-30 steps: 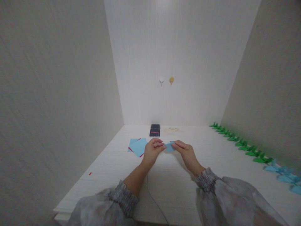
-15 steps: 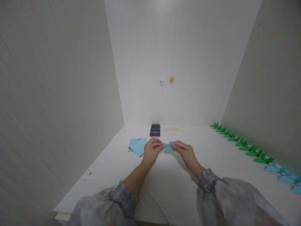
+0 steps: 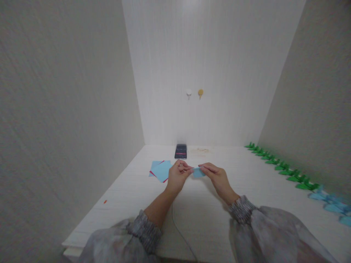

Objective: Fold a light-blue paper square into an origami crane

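Observation:
A small folded piece of light blue paper [image 3: 197, 172] is held just above the white table [image 3: 246, 190], between both hands. My left hand [image 3: 178, 175] pinches its left end with closed fingers. My right hand [image 3: 215, 174] pinches its right end, fingers also closed. A ring shows on a left finger. Much of the paper is hidden behind my fingertips.
A small stack of blue and red paper sheets [image 3: 160, 170] lies left of my hands. A dark phone [image 3: 181, 151] lies farther back. Several green folded paper figures [image 3: 276, 165] and blue ones [image 3: 331, 204] line the right wall. A thin cable [image 3: 179, 230] runs towards me.
Both hands stay in nearly the same place; the fingers have drawn slightly closer over the blue paper, covering more of it.

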`<state>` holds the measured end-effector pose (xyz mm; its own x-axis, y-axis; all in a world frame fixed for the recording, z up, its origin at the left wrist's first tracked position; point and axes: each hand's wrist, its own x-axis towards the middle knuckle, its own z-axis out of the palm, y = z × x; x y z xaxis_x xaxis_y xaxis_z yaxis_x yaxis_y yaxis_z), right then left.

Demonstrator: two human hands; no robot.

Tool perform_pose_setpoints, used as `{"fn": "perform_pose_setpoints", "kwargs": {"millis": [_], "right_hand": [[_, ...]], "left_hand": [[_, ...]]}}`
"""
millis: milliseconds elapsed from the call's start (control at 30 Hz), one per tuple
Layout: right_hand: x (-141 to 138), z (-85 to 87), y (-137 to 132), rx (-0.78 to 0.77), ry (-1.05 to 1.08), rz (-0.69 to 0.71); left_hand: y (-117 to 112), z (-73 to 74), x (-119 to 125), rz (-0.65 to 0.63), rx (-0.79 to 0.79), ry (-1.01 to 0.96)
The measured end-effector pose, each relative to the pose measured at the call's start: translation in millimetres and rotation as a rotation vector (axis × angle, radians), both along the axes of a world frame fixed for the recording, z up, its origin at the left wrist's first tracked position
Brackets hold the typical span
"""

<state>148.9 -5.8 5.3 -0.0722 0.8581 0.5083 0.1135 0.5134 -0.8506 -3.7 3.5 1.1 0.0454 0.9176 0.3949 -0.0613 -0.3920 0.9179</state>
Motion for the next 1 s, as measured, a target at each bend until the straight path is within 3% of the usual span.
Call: {"fn": "perform_pose_setpoints", "kwargs": {"millis": [667, 1000], "right_hand": [[-1.5, 3.7, -2.6, -0.005, 0.026, -0.055], [-2.6, 1.6, -4.0, -0.05, 0.127, -0.05]], "left_hand": [[0.1, -0.1, 1.0, 0.013, -0.039, -0.021], [-5.2, 7.7, 2.6, -0.141, -0.06, -0.071]]}}
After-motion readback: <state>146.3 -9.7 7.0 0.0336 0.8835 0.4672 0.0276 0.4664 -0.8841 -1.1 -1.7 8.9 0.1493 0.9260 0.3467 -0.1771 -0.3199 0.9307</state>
